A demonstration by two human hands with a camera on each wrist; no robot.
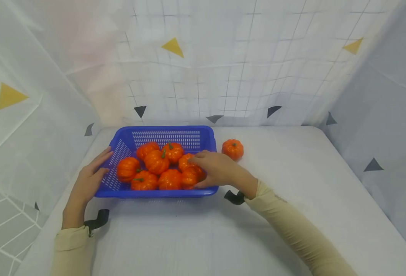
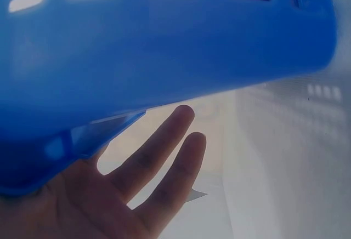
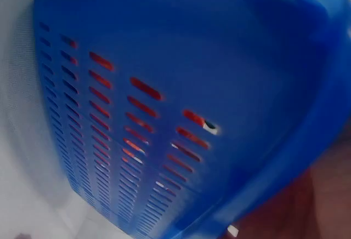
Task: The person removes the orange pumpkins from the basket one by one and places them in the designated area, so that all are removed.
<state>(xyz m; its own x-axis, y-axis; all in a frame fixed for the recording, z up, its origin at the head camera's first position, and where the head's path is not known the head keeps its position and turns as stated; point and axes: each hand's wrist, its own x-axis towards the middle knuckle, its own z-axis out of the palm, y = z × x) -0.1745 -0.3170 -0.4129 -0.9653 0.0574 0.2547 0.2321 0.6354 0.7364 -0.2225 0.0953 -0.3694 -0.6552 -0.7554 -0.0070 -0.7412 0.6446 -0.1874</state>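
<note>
A blue plastic basket (image 1: pixel 158 194) with slotted walls holds several small orange pumpkins (image 1: pixel 156 161) with green stems. At its left end is my left hand (image 1: pixel 86 183), fingers stretched out along the outside of the rim. In the left wrist view two spread fingers (image 2: pixel 164 181) of that hand show below the basket wall (image 2: pixel 164 47). My right hand (image 1: pixel 220 168) reaches over the right end, its fingers and thumb bent round an orange pumpkin (image 1: pixel 190 178) inside. The right wrist view shows mostly the basket's outer wall (image 3: pixel 263 69), which hides that grip.
One more orange pumpkin (image 1: pixel 233 149) lies on the white table (image 1: pixel 292 161), just right of the basket. Behind the table hangs a pale sheet (image 1: pixel 203 76) with grid lines and triangles. Each wrist carries a black camera mount (image 1: pixel 101 218).
</note>
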